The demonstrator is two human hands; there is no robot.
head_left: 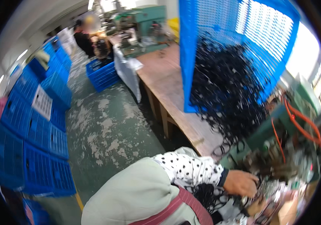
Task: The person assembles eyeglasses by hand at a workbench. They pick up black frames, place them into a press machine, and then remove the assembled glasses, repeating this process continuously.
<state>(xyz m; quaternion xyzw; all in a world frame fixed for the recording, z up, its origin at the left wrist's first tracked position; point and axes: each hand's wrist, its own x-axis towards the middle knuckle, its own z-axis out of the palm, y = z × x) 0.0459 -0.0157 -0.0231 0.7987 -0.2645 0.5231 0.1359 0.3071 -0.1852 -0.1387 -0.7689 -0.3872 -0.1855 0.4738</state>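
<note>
My left hand (240, 183), below a white sleeve with black dots, reaches to a bench machine (276, 165) at the lower right. Its fingers are bent and close together beside dark loops; what they hold, if anything, is hidden. Just below it, part of my right hand (257, 207) shows, smeared, its fingers not clear. Thin black rings or bands (205, 195) lie heaped against my lap. A large heap of the same black bands (228, 82) spills from a blue plastic crate (187, 56) tipped on its side on the wooden table (160, 67).
Blue crates (36, 157) stand stacked along the left. Another blue crate (104, 77) sits on the worn green floor (104, 127) near a person (83, 41) at the far end. Orange hoses (299, 125) hang by the machine. Green machines (149, 22) stand on the far table.
</note>
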